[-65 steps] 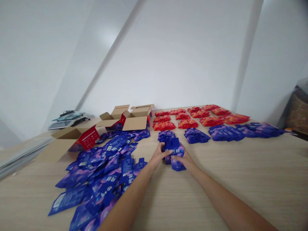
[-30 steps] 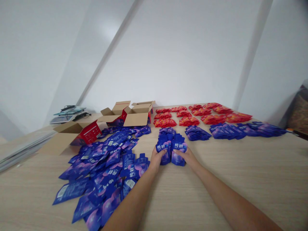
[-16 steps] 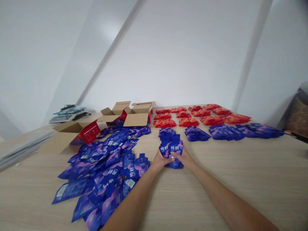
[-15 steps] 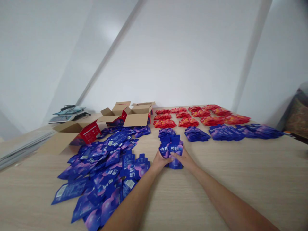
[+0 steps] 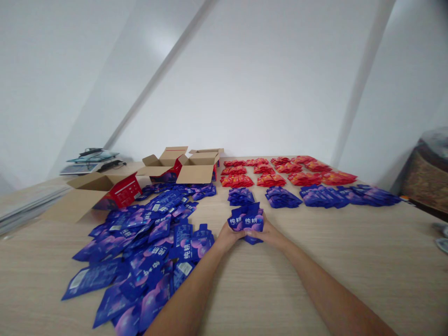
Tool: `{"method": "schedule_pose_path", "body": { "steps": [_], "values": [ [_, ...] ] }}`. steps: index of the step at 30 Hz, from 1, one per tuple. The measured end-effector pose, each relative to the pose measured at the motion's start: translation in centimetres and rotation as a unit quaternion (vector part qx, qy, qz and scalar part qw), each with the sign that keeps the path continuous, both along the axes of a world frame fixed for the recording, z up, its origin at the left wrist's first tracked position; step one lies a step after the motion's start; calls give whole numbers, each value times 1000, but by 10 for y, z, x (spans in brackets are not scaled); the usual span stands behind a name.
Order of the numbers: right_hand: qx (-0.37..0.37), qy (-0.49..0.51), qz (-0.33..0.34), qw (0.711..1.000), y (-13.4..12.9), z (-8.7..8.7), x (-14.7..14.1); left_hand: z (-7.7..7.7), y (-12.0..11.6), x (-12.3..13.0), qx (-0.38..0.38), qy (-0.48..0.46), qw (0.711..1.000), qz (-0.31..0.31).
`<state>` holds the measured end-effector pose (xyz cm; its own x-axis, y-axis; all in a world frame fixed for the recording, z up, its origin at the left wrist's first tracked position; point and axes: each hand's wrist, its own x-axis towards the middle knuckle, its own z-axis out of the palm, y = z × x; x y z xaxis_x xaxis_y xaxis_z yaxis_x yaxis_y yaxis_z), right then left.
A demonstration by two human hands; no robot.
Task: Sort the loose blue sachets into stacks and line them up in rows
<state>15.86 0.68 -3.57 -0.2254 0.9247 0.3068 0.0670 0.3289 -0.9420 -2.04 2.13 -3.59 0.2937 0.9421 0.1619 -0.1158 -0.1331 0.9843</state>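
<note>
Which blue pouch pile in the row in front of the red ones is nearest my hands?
The leftmost pile, just beyond the pouches held in your left hand and right hand; the row's other piles lie farther right.

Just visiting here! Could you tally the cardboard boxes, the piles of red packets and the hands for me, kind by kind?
Open red-sided brown cardboard boxes: 3
Piles of flat, shiny red-orange packets: 12
Bare hands: 2, a left hand and a right hand
Total: 17
Uncounted: flat, shiny blue-purple pouches, which overlap too much.
</note>
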Motion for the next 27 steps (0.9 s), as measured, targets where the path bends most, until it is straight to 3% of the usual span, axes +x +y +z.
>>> {"method": "schedule_pose_path", "body": {
  "steps": [8, 14, 21, 27],
  "values": [
    [-9, 1, -58, 998, 1, 1, 2, 14, -6, 12, 12, -53, 998, 33],
    [-112, 21, -125, 986, -6, 10, 17, 21, -17, 33, -65, -46, 997, -2],
    [-198, 28, -104, 974, -33, 24, 61, 32, -30, 81, -250, -40, 967, -36],
    [-230, 33, -198, 952, -55, 22, 131, 31, -38, 148, -293, -69, 948, -101]
  ]
}}
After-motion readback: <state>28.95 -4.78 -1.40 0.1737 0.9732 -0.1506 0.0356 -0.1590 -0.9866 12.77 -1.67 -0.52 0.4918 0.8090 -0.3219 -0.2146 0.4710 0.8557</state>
